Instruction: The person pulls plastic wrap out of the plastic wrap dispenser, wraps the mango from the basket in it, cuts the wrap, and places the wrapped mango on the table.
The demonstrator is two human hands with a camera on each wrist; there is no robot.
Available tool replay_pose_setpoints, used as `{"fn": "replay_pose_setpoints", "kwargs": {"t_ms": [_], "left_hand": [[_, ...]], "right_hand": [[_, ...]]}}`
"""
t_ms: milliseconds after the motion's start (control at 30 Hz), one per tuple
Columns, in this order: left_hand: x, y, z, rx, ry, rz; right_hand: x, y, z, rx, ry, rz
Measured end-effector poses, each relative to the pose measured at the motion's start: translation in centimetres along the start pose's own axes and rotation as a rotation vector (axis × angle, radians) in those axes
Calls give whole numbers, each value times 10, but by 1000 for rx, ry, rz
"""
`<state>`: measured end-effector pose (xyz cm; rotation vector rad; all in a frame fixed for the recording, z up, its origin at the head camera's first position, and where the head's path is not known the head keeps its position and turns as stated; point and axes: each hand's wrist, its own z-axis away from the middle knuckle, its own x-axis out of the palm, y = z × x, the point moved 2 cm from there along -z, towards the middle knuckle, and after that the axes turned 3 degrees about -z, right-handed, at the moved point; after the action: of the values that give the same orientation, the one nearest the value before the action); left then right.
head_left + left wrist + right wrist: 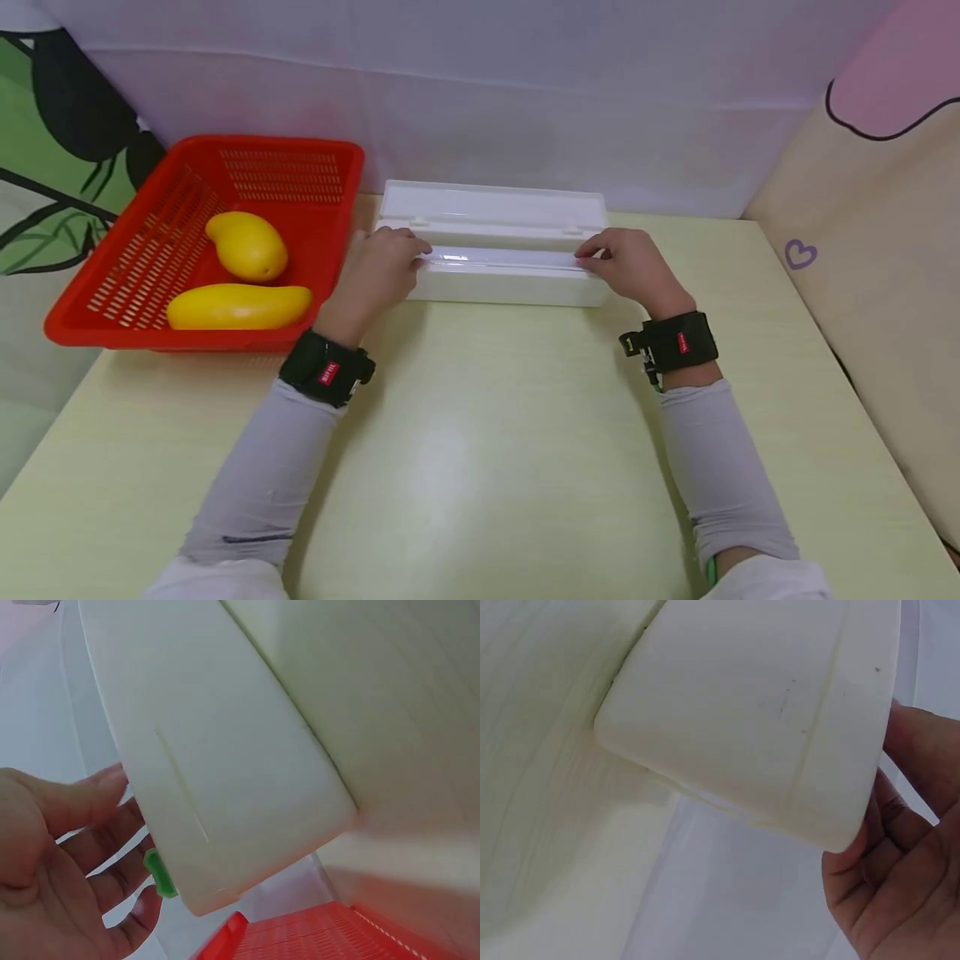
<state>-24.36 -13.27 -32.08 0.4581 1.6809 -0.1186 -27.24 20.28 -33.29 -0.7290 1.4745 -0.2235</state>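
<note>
A long white cling film dispenser (517,289) lies on the table with its lid (491,200) tipped back. Glossy clear cling film (498,258) stretches along its top. At the left end, my left hand (384,265) pinches the film's edge between thumb and fingers. My right hand (630,265) does likewise at the right end, thumb and forefinger together. From the left wrist, the dispenser's front wall (217,750) and a green tab (159,873) near my fingers show. The right wrist view has the dispenser's other end (735,727) beside my curled fingers; the film itself is hidden there.
A red plastic basket (341,250) stands left of the dispenser, close to my left forearm. It holds a yellow mango-shaped fruit (249,247) and a long yellow fruit (238,307). A pale cloth (480,125) hangs right behind the table (480,467).
</note>
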Motion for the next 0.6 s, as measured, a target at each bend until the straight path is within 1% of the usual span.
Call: {"fn": "replay_pose_setpoints", "kwargs": {"t_ms": [267,500,600], "left_hand": [[4,-2,-4,-105,0,44],[2,-4,-3,-196,46,30],[2,-5,-3,-220,57,19]], "right_hand": [[-1,-2,-1,76,-71,1],[0,1,-1,94,-56,-3],[1,3,0,95,-48,-14]]}}
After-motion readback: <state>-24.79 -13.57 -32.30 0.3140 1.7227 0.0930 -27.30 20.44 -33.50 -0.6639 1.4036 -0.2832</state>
